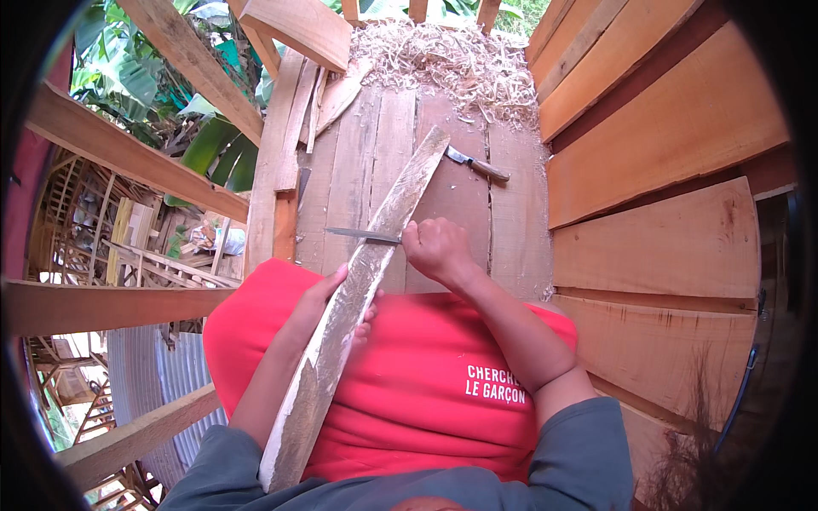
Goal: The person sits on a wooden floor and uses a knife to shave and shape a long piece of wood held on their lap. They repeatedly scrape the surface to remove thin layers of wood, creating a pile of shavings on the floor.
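A long, narrow piece of wood (397,198) with a rough brown face and pale edges slants from my chest up over my lap to the boards. My left hand (317,300) is wrapped around its middle from beneath, the thumb on the left edge and fingertips curling over the right. Closed in a fist, my right hand (440,249) grips a knife whose handle is hidden. That knife's thin blade (358,233) points left and lies across the wood, just beyond my left hand. Another knife (487,169), with a brown wooden handle, rests on the boards beside the wood's far end.
Curled shavings (452,64) pile up at the far end of the plank floor (520,221). A plank wall (656,238) stands close on my right. Along the left are open wooden rails (136,162) and loose offcuts (298,111). Red cloth (409,366) covers my lap.
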`<state>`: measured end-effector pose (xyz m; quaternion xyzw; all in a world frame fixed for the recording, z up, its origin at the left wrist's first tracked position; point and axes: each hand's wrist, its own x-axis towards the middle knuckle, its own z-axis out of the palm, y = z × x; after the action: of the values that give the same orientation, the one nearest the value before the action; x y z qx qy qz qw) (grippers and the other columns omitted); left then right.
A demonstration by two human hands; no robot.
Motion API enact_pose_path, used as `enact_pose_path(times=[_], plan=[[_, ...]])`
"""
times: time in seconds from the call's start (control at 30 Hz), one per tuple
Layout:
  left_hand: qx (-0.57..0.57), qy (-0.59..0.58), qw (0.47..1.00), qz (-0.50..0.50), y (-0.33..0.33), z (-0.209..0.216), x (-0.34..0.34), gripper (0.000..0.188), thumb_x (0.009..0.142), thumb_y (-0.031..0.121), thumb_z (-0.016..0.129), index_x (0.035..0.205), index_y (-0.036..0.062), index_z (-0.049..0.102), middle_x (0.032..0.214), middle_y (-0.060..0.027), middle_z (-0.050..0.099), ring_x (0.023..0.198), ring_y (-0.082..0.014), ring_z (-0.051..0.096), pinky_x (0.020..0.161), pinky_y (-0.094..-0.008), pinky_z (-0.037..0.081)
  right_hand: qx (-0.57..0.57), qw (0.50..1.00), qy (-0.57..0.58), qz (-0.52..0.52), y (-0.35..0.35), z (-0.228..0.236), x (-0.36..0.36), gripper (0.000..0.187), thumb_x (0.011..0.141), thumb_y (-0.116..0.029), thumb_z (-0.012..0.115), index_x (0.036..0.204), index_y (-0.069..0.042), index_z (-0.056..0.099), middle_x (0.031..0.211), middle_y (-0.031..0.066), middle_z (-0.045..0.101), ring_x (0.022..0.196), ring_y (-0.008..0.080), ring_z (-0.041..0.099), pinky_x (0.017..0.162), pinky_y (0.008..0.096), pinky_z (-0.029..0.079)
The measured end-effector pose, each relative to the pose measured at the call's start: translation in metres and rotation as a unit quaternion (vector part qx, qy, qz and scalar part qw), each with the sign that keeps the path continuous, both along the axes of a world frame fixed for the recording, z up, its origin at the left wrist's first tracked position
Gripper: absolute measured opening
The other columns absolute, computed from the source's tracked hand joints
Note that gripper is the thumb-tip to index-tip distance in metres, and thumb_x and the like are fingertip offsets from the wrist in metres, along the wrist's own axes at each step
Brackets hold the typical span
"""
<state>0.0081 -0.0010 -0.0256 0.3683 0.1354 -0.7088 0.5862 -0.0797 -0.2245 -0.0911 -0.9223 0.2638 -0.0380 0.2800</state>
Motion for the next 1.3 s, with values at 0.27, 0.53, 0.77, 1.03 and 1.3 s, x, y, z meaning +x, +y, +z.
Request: enact_pose_path(times=[0.27, 0.53, 0.77, 1.03, 1.3], plan=[[0.003, -0.017, 1.000, -0.013, 0.000, 0.007, 0.000, 0.069, 0.103, 0.062, 0.038, 0.125, -0.0014, 0.053, 0.083, -0.0108, 0.056, 0.059, -0.0197, 0.053, 0.052, -0.0339, 0.045, 0.021, 0.995, -0.008, -0.100, -0.056, -0.029, 0.005, 0.055, 0.096, -0.033, 0.040, 0.071, 0.004, 0.070, 0.078, 0.0336, 0.065, 0.081, 0.0531, 0.065, 0.080, 0.0603, 0.051], [0.014, 0.009, 1.000, -0.007, 0.002, 0.015, -0.009, 0.065, 0.106, 0.055, 0.033, 0.124, -0.0026, 0.055, 0.080, -0.0115, 0.059, 0.057, -0.0213, 0.055, 0.051, -0.0339, 0.047, 0.033, 0.979, -0.005, -0.199, -0.098, -0.049, 0.006, 0.055, 0.095, -0.034, 0.041, 0.075, 0.006, 0.071, 0.084, 0.0354, 0.065, 0.087, 0.0538, 0.065, 0.086, 0.0604, 0.048], [-0.004, 0.015, 1.000, 0.014, 0.006, 0.018, -0.006, 0.067, 0.106, 0.057, 0.032, 0.125, -0.0031, 0.054, 0.081, -0.0108, 0.058, 0.057, -0.0206, 0.054, 0.051, -0.0334, 0.047, 0.061, 0.996, 0.009, -0.066, -0.057, -0.027, 0.013, 0.058, 0.096, -0.036, 0.038, 0.082, 0.007, 0.073, 0.091, 0.0357, 0.067, 0.092, 0.0532, 0.065, 0.092, 0.0576, 0.049], [-0.073, -0.049, 0.996, 0.008, 0.005, 0.007, 0.003, 0.065, 0.107, 0.052, 0.031, 0.129, -0.0046, 0.053, 0.096, -0.0195, 0.065, 0.073, -0.0291, 0.067, 0.065, -0.0393, 0.058, 0.064, 0.987, -0.052, -0.137, -0.066, -0.035, 0.017, 0.061, 0.103, -0.037, 0.036, 0.074, 0.006, 0.067, 0.078, 0.0323, 0.065, 0.081, 0.0505, 0.066, 0.079, 0.0555, 0.050], [-0.032, -0.084, 0.995, -0.033, -0.004, 0.012, 0.005, 0.057, 0.108, 0.047, 0.038, 0.126, -0.0039, 0.056, 0.100, -0.0266, 0.068, 0.087, -0.0333, 0.073, 0.075, -0.0428, 0.064, 0.112, 0.980, -0.164, 0.025, -0.073, 0.004, -0.011, 0.054, 0.105, -0.039, 0.046, 0.079, 0.002, 0.068, 0.067, 0.0236, 0.064, 0.070, 0.0451, 0.064, 0.067, 0.0491, 0.048]])
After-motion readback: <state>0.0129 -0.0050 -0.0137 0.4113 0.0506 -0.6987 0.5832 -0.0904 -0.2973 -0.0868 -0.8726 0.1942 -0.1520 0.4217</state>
